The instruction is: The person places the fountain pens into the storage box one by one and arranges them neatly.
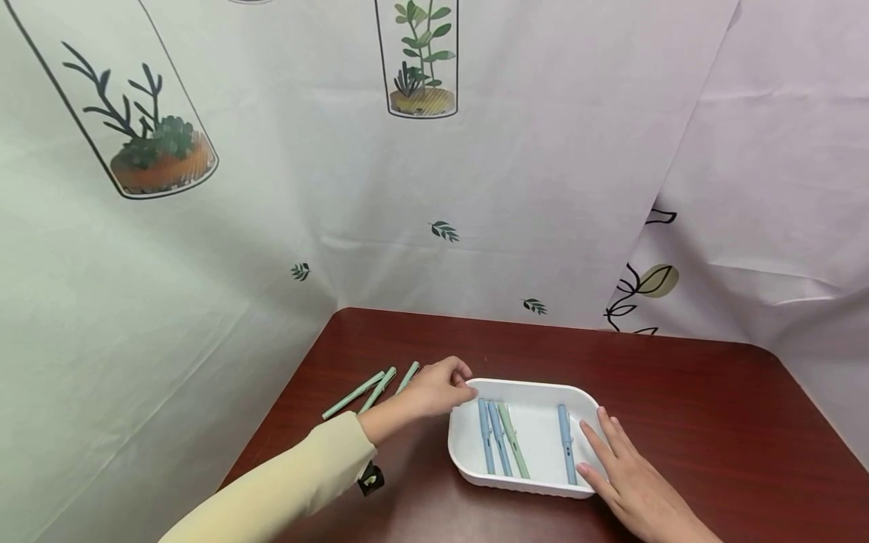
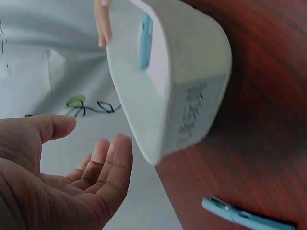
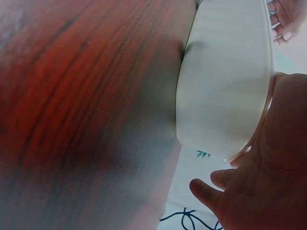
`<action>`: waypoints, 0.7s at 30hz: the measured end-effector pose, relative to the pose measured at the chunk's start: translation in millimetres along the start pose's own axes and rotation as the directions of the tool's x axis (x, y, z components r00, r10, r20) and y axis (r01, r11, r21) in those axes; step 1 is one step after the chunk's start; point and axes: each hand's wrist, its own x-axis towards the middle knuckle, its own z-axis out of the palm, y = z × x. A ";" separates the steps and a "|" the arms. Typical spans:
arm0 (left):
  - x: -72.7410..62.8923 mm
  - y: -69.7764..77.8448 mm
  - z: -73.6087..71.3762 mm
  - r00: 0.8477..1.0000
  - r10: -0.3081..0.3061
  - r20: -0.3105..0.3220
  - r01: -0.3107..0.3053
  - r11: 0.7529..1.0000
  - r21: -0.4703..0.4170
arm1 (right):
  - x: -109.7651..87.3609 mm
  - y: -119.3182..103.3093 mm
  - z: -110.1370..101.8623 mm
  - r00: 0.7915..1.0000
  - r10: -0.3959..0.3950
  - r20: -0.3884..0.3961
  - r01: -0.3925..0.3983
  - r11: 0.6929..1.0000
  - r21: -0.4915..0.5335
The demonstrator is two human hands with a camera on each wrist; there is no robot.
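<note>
A white tray [image 1: 541,434] holds three blue pens, a pair at the left [image 1: 499,439] and one at the right [image 1: 566,445], plus a green pen [image 1: 514,443] beside the pair. My left hand [image 1: 437,388] hovers by the tray's back left corner. In the left wrist view its thumb and fingers [image 2: 115,165] stand apart with nothing between them. At the tray's right side, my right hand [image 1: 627,467] rests on the rim with its fingers extended. The right wrist view shows it against the tray's outer wall [image 3: 225,81].
Several green pens [image 1: 353,395] lie on the dark red table [image 1: 686,400] left of the tray, partly hidden by the left arm. A pen [image 2: 249,218] shows near the tray in the left wrist view. Patterned cloth [image 1: 529,188] hangs behind the table.
</note>
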 end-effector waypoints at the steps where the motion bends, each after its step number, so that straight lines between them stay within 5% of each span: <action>1: 0.3 -2.4 -2.4 1.000 -0.005 -0.008 0.005 1.000 0.006 | 0.1 0.2 0.0 1.000 -0.003 -0.003 0.003 1.000 -0.003; 8: 5.3 -20.3 -15.5 0.997 -0.006 -0.076 0.016 0.991 0.130 | -0.7 1.3 0.4 1.000 -0.014 -0.006 0.014 1.000 -0.006; 21: 18.7 -61.1 -25.0 0.995 -0.049 -0.083 0.065 0.977 0.202 | 0.1 -1.0 -0.5 1.000 -0.001 -0.004 0.001 1.000 0.002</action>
